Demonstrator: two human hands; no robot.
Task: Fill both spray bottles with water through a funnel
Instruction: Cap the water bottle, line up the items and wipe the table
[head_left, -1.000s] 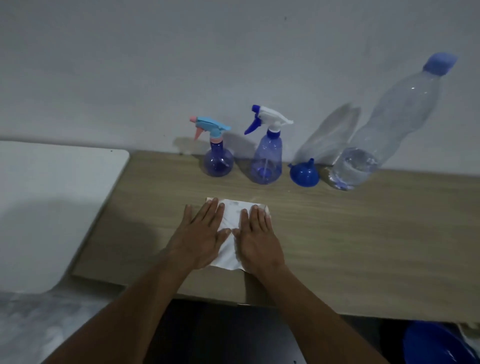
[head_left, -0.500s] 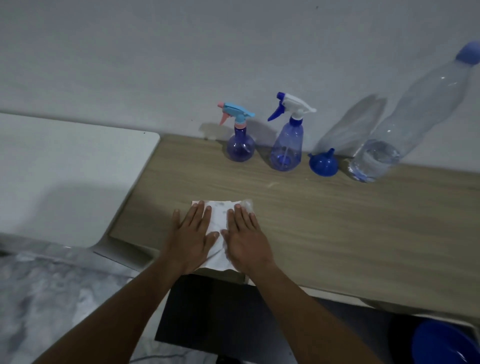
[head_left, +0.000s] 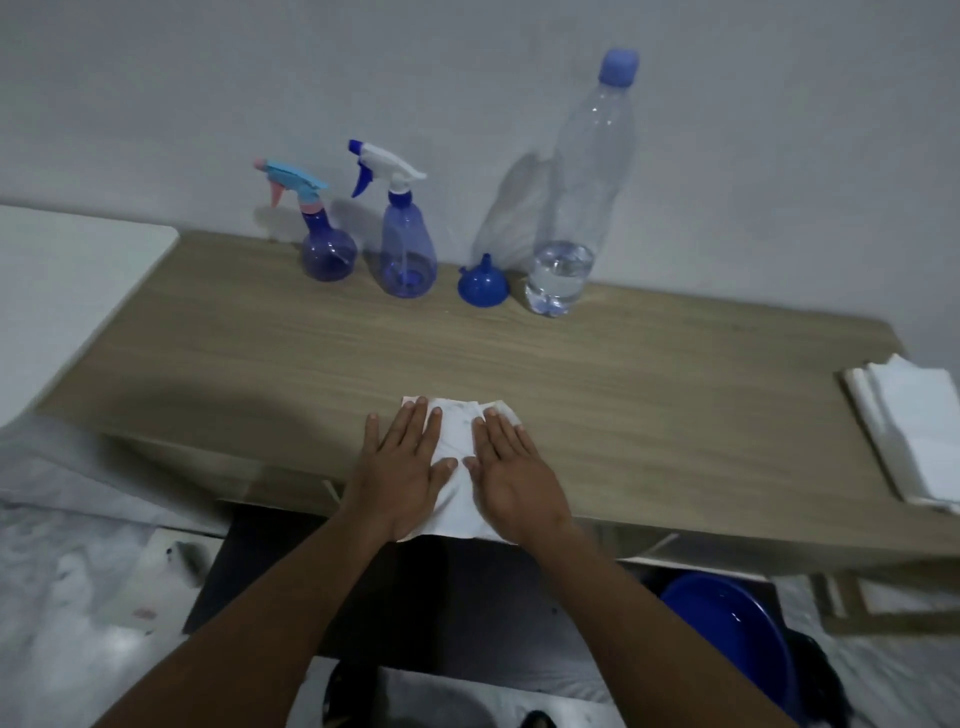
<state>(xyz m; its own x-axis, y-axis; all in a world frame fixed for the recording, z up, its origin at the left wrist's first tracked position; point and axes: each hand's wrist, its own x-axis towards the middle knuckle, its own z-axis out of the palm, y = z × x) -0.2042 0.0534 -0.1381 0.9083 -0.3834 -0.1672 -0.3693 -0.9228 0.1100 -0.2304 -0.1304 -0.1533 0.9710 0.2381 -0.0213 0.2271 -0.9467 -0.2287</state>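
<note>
The taller spray bottle (head_left: 408, 254) and the round spray bottle (head_left: 328, 249) are found where they stood a second ago, trigger heads on, side by side at the back of the surface (head_left: 675, 395) by the wall; only the view has been swung. The surface is shown wider now, with a stack of white paper (head_left: 914, 436) at its right end. The capped water bottle (head_left: 582, 197), a little water at its bottom, is unmoved, and the funnel (head_left: 483, 286) is left mouth-down between it and the taller bottle. The paper towel (head_left: 457, 441) at the near edge is kept pressed flat under the left hand (head_left: 402, 462) and right hand (head_left: 511, 473), fingers straight. Filling is judged not yet begun.
</note>
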